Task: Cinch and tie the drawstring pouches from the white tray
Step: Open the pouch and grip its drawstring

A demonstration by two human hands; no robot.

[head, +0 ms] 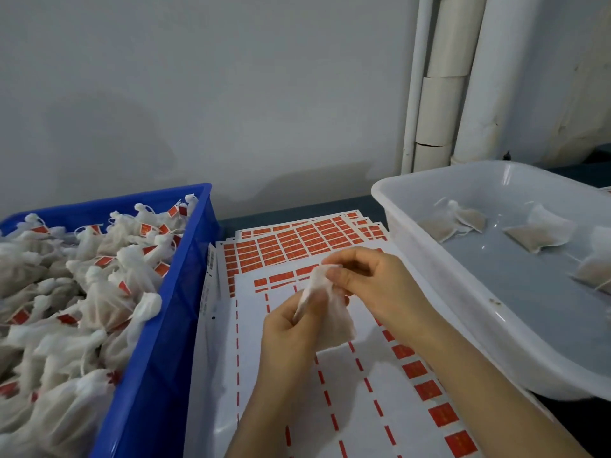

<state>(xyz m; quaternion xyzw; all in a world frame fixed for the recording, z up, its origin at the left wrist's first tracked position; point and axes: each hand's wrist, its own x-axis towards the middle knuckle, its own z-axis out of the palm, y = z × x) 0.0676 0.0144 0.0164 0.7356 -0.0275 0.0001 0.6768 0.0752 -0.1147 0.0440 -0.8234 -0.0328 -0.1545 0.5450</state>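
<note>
**Inspector:** Item in work, and where is it?

**Recorder:** One pouch (327,309), held in the air over the label sheets (291,241). It sits between the tray (413,233) on the right and the crate (165,325) on the left, touching nothing but the hands.

**Inspector:** Hold?

**Recorder:** The left hand (287,332) is below, with curled fingers (284,314) gripping the cloth at the pouch's left edge. The right hand (373,279) is above, its thumb and forefinger closed in a pinch on the gathered mouth. Neither hand is slack.

**Inspector:** Orientation?

**Recorder:** The long axis is near upright. The mouth is uppermost and the filled bottom hangs low, toward the right wrist. The mouth lies directly at the right fingertips, while the left hand is nearer the body of the pouch.

**Inspector:** Drawstring?

**Recorder:** Too fine to make out, so I cannot tell whether the mouth is fully cinched.

**Inspector:** Assessment?

**Recorder:** Probably the cinch, or the start of the knot. The pull should run along that axis, up and away from the left hand, which serves as anchor. A sideways pull could bunch the cloth unevenly.

**Inspector:** Stock?

**Recorder:** A few loose pouches (535,238) lie flat in the tray, apart from one another. The crate is heaped with tied pouches (99,292) bearing red tags. The tray rests on a dark surface (297,209). Work is well advanced but not complete.
</note>
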